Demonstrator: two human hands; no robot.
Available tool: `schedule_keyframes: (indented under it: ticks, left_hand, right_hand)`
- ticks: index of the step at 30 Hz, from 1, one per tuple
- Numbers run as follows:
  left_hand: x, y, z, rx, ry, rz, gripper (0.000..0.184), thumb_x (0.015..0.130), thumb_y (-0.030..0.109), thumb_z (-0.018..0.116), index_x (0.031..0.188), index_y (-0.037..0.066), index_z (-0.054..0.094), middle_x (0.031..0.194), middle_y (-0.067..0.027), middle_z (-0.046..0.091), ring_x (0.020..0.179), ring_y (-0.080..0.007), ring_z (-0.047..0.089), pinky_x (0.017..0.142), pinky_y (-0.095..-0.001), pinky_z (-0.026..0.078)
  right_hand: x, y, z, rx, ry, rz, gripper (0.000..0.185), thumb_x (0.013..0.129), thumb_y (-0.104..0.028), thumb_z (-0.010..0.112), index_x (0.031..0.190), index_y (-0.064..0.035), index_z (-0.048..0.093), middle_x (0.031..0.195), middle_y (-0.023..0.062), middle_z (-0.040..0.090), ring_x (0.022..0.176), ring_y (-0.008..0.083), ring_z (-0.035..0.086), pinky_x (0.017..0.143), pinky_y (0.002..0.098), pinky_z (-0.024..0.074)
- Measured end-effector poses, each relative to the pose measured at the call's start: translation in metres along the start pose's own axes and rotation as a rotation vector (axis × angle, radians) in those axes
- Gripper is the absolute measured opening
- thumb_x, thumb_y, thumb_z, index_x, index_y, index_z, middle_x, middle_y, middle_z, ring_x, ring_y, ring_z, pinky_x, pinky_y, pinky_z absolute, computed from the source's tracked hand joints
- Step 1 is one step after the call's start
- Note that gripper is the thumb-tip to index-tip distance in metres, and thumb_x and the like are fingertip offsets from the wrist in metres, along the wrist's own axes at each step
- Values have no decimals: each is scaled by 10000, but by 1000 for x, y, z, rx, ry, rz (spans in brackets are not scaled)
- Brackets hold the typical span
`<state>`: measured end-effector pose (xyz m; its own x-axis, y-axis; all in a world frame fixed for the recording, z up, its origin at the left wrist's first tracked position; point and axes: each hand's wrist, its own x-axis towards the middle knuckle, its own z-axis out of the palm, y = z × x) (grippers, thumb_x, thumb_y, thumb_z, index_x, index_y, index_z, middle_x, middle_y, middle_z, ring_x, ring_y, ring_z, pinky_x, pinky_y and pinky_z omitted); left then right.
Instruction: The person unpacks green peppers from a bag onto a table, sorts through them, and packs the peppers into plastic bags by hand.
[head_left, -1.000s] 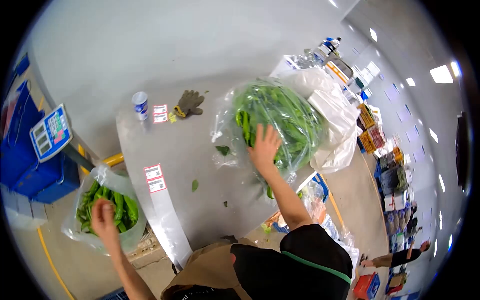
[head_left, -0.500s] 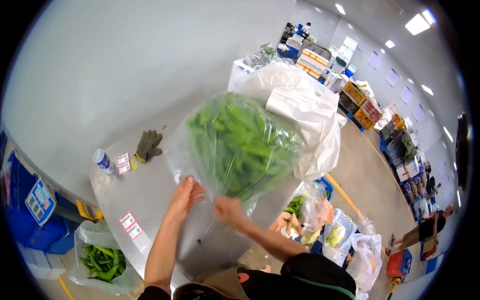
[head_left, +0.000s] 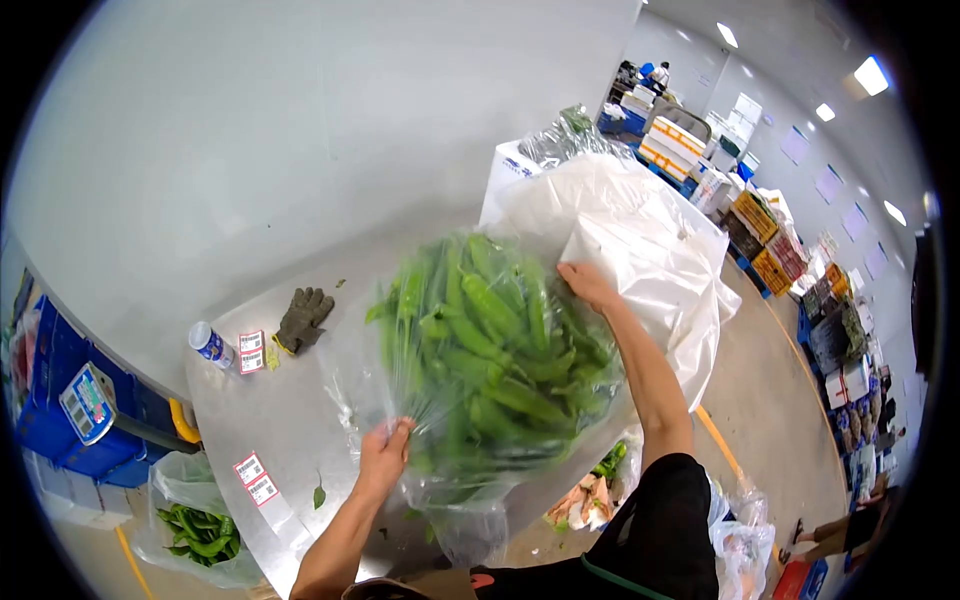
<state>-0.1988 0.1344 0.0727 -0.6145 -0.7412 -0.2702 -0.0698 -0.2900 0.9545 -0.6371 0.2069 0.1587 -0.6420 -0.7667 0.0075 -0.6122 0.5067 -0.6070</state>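
A large clear plastic bag full of long green peppers lies on the metal table. My left hand is closed on the gathered plastic at the bag's near left side. At the far right side, my right hand is closed against the bag, its fingertips partly hidden by plastic. Loose, clear film hangs from the bag's near end toward my body. Beside the bag's left edge, a twist of clear plastic rests on the tabletop.
On the table are a dark work glove, a blue-and-white can and printed labels. White plastic sheeting is heaped behind the bag. Another bag of peppers stands at lower left. Stacked crates line the far aisle.
My right hand has moved from the bag's near end up to its far right side. The bag has turned and settled nearer to me. My left hand now grips its plastic.
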Motion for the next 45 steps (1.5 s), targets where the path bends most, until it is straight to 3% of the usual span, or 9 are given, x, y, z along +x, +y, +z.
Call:
schedule_keyframes:
  ticks: [6,15,19,25,32,35,38,42,45]
  left_hand:
    - [-4,-65,-39,1,68,-61,167,931,158,533,904,36,643,561,50,453,472,-45,365,438,-222,274]
    - [8,-76,-46,217,59,-43,195,946,206,519,920,54,637,576,39,475,494,-57,410,465,-232,330]
    - [0,-60,-49,215,40,-43,199,947,218,520,946,57,637,573,27,482,503,-66,433,474,-233,350]
    - [-15,-22,-53,151,6,-137,183,927,210,549,967,44,615,608,22,510,545,-76,485,515,-238,408]
    - [3,82,-114,653,506,317,423,752,110,697,1124,-32,554,849,-90,611,775,-159,568,729,-298,470]
    - [69,164,-35,716,242,821,489,746,124,710,1175,-22,524,1095,-161,571,992,-251,560,845,-339,446]
    - [166,183,57,993,-21,980,597,823,360,628,1246,-21,446,1212,-230,523,1121,-343,518,904,-392,421]
    - [236,161,113,1160,-575,434,507,799,370,616,1093,-42,584,1013,-256,618,963,-387,590,831,-440,453]
    - [274,109,113,1310,-321,296,408,791,341,594,942,-34,648,937,-249,637,913,-391,605,803,-435,458]
  right_hand:
    - [28,10,27,509,-358,432,668,915,-518,457,1189,88,509,1160,175,572,1048,279,547,855,417,444]
    - [62,35,74,337,-130,328,458,901,-346,527,997,92,618,966,211,624,874,256,597,700,420,469]
    - [116,42,72,292,-272,426,377,902,-323,521,948,34,636,866,154,630,681,221,607,568,367,475]
    - [200,40,133,791,-350,401,353,865,-292,574,899,53,639,820,145,639,696,261,628,589,371,499]
    - [171,-19,120,359,-108,228,316,831,-189,554,943,104,598,836,156,630,642,252,565,564,378,451]
    - [112,-85,101,366,-99,158,290,802,-151,533,925,108,581,771,142,603,608,226,502,534,403,393]
    - [58,-137,69,405,-210,58,285,866,-207,564,966,53,625,872,114,603,786,200,548,652,358,435]
    - [4,-98,26,693,-152,-47,313,868,-226,551,1022,38,621,867,105,617,809,155,541,702,305,446]
    - [-61,-21,-36,320,139,23,323,903,-266,533,1013,19,636,797,95,604,755,124,540,696,280,460]
